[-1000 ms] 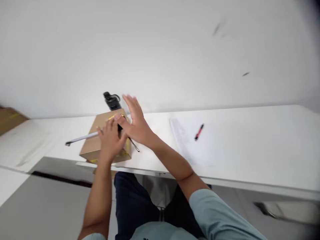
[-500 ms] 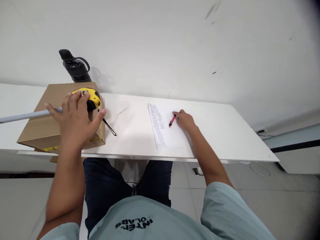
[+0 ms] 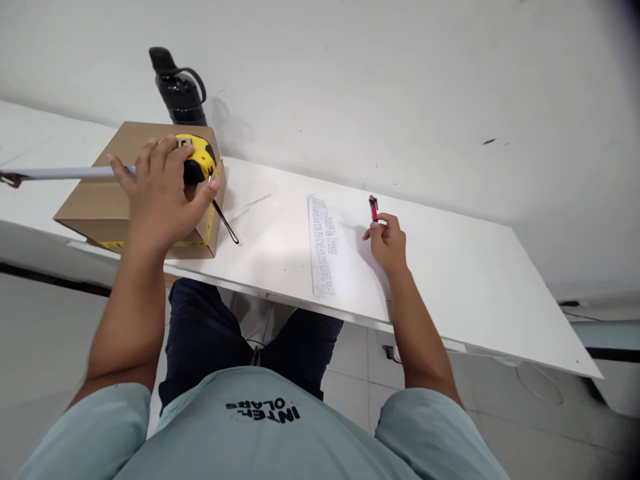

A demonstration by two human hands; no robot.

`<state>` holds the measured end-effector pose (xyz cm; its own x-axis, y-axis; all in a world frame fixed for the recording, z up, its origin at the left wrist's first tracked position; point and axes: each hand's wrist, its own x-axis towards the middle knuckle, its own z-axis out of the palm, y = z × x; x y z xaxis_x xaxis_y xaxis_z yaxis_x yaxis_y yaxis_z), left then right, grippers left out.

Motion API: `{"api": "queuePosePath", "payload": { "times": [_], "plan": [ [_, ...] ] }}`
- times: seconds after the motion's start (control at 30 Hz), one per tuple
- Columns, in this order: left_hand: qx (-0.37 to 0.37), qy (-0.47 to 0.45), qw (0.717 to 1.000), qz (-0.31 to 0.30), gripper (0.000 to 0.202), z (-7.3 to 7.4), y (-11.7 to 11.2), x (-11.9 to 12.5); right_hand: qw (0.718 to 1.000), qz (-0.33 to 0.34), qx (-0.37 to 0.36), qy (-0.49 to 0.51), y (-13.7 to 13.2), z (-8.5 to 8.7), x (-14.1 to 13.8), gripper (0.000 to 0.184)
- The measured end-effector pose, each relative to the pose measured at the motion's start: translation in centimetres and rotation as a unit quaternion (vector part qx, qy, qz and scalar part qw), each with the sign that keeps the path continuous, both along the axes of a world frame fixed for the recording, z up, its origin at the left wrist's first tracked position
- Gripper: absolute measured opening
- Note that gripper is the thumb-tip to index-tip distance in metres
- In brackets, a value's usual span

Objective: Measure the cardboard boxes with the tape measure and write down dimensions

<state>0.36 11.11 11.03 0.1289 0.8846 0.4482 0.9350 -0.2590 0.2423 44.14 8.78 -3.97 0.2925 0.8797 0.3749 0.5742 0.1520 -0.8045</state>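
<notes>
My left hand (image 3: 163,193) rests over the cardboard box (image 3: 100,200), its fingers on a yellow and black tape measure (image 3: 203,157) and its thumb by the near side. The pulled-out blade (image 3: 75,173) runs left beyond the box, with a hook at its end. A black wrist strap (image 3: 226,223) hangs from the tape measure towards the tabletop. My right hand (image 3: 389,245) is closed on a red and black pen (image 3: 374,209), which points up out of the fingers. Just left of that hand lies a sheet of paper (image 3: 345,273) covered partly in handwriting.
A black bottle (image 3: 181,97) with a loop handle stands behind the box, near the white wall (image 3: 350,87). The narrow white table (image 3: 460,280) runs along the wall, its front edge close to my legs. A cable (image 3: 545,390) shows below it on the right.
My right hand has picked up the pen from the paper and turned it upright. The view has shifted and tilted; my left hand stays at the tape measure, whose blade hook now shows.
</notes>
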Motion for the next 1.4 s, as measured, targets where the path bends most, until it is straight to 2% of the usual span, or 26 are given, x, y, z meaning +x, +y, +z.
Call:
{"api": "queuePosePath", "payload": {
  "times": [0.1,0.17,0.27,0.43,0.57,0.67,0.83,1.13,1.27,1.4],
  "plan": [
    [0.019,-0.003,1.000,0.024,0.074,-0.2,0.0,0.0,0.983,0.119,-0.003,0.138,-1.3,0.1,-2.8,0.043],
    [0.022,-0.001,0.999,0.044,0.068,-0.3,-0.1,0.0,0.970,0.179,-0.028,0.163,-1.8,0.0,-4.1,0.048],
    [0.018,0.013,0.998,0.059,0.070,-0.4,-0.1,0.0,0.969,0.188,-0.064,0.150,-1.9,-0.1,-5.2,0.052],
    [0.018,0.033,0.998,0.051,0.073,-0.3,0.1,0.0,0.950,0.225,-0.120,0.179,-1.6,-0.2,-5.7,0.076],
    [0.011,0.036,0.998,0.044,0.078,-0.4,0.0,0.0,0.973,0.147,-0.145,0.105,-1.8,0.1,-6.2,0.090],
    [-0.004,0.051,0.998,0.039,0.084,-0.4,-0.3,0.1,0.978,0.104,-0.171,0.067,-1.9,0.6,-6.4,0.089],
    [-0.012,0.065,0.997,0.040,0.089,-0.5,-0.8,0.3,0.975,0.095,-0.195,0.046,-1.9,1.1,-6.6,0.074],
    [-0.008,0.053,0.998,0.029,0.088,-0.7,-0.7,0.1,0.975,0.097,-0.195,0.052,-1.9,0.4,-6.3,0.043],
    [-0.014,0.051,0.998,0.024,0.087,-0.9,-0.7,0.0,0.974,0.102,-0.195,0.058,-2.0,0.3,-6.3,0.042],
    [-0.024,0.052,0.998,0.027,0.086,-1.0,-0.4,-0.2,0.976,0.079,-0.190,0.074,-1.9,0.2,-6.5,0.044]
  ]
}}
